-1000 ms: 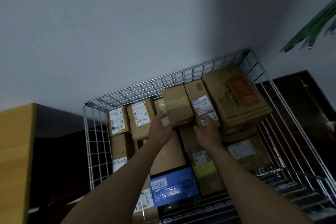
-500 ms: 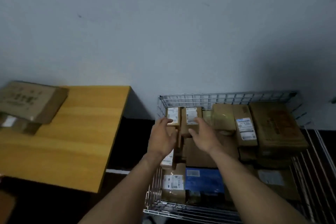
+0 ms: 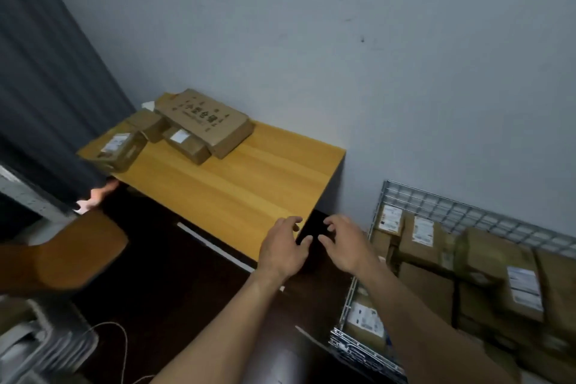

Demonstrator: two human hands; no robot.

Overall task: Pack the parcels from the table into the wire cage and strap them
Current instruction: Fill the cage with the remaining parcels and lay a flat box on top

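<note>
Your left hand (image 3: pixel 282 248) and right hand (image 3: pixel 343 245) hover empty at the near right corner of the table (image 3: pixel 249 184), fingers loosely curled, probably free to fetch more. The parcels (image 3: pixel 202 121) to fetch lie at its far left corner, well apart from the wire cage (image 3: pixel 436 206).

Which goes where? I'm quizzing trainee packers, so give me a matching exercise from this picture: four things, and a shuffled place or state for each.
Things:
1. large printed carton
2. left hand
3. wire cage
4. curtain

Places or states:
A. by the wall at the right, holding parcels
B. lying at the far end of the table
C. empty, fingers loosely curled, at the table's near corner
D. dark, hanging at the left

Pairs: 1-B, 2-C, 3-A, 4-D
</note>
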